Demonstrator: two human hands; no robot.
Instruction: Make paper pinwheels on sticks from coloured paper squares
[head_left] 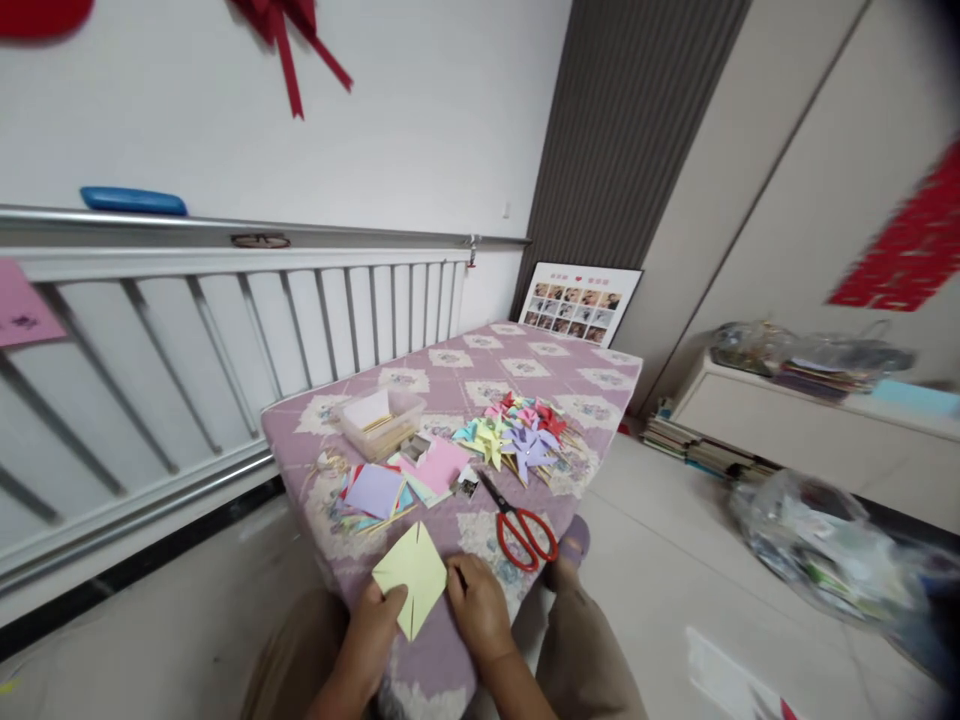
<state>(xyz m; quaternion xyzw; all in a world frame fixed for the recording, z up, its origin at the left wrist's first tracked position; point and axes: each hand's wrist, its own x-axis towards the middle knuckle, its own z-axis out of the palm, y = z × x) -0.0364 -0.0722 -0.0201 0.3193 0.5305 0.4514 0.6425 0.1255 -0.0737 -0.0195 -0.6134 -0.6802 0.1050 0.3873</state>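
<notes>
A pale yellow paper square (420, 570), slit inward from its corners, is held over the near end of the table. My left hand (373, 630) pinches its lower left side, thumb on top. At its right corner, the curled fingers of my right hand (480, 605) grip the paper's edge. Red-handled scissors (517, 525) lie just beyond my right hand, blades pointing away. Past the yellow square is a stack of coloured paper squares (373, 490) with a purple one on top. A pink sheet (439, 465) lies beside the stack.
Several finished paper pinwheels (525, 445) on sticks are heaped at the table's right. A clear plastic box (382, 420) with sticks stands at the left of the patterned tablecloth (450, 358). A white radiator (322, 320) borders the left side. Plastic bags (825, 550) sit on the floor at right.
</notes>
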